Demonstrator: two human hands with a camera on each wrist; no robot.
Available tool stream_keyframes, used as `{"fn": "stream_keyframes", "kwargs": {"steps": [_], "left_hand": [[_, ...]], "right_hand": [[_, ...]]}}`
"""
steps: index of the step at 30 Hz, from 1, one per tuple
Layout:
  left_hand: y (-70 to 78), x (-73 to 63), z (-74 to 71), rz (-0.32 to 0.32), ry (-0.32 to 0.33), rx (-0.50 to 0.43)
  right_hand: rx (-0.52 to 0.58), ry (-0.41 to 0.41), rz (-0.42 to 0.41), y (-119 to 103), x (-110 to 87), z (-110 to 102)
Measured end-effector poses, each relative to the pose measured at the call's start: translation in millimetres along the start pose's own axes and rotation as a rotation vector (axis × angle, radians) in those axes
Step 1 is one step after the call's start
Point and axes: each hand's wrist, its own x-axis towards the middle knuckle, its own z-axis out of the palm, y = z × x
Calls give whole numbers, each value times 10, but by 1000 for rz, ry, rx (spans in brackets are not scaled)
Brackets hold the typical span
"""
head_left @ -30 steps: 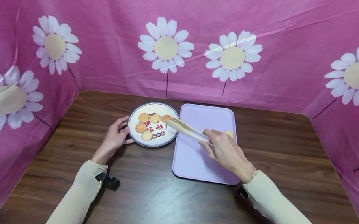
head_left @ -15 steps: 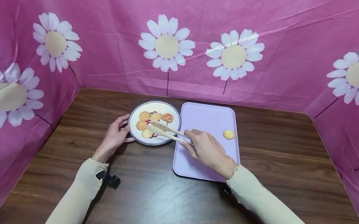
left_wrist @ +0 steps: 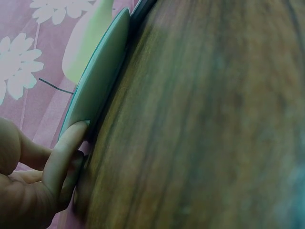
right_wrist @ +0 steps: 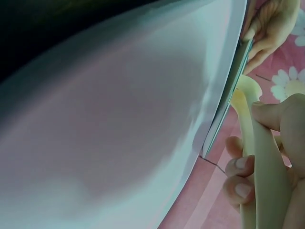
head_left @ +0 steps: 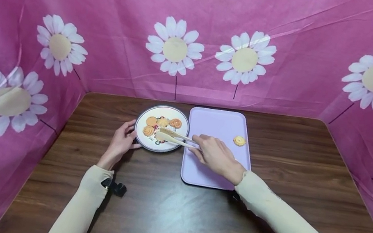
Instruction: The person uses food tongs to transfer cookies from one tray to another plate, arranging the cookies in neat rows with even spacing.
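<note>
At the left rim of a round white plate (head_left: 169,111), my left hand (head_left: 120,140) holds the edge with thumb and fingers. Several cookies lie on that plate, among them a pretzel-shaped cookie (head_left: 175,123), a swirled cookie (head_left: 148,131) and a flat round cookie (head_left: 152,121). My right hand (head_left: 216,156) grips cream tongs (head_left: 169,138) over the lilac tray (head_left: 215,122). The tips of the tongs are low over the plate's middle, beside the cookies. Whether a pale cookie sits between them is hard to tell. One yellow ring-like cookie (head_left: 239,141) lies at the tray's right side.
Plate and tray stand side by side, nearly touching, on a dark wooden table (head_left: 169,213). A pink cloth (head_left: 118,37) printed with daisies hangs around the back and sides. A black wrist strap mount (head_left: 117,188) sticks out from my left sleeve.
The tongs let go of the pretzel cookie at the plate's right, then moved left and nearer me. The pale round cookie at the plate's near side no longer shows plainly. My left hand stayed put.
</note>
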Motion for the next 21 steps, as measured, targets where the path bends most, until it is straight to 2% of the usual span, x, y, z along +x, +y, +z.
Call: {"fn": "stream_keyframes", "kwargs": {"steps": [13, 21], "left_hand": [[-22, -8, 4, 3, 1, -6], [-16, -12, 11, 5, -4, -2]], "right_hand": [[-4, 36, 19, 48, 47, 42], [16, 68, 52, 140, -114, -108]]}}
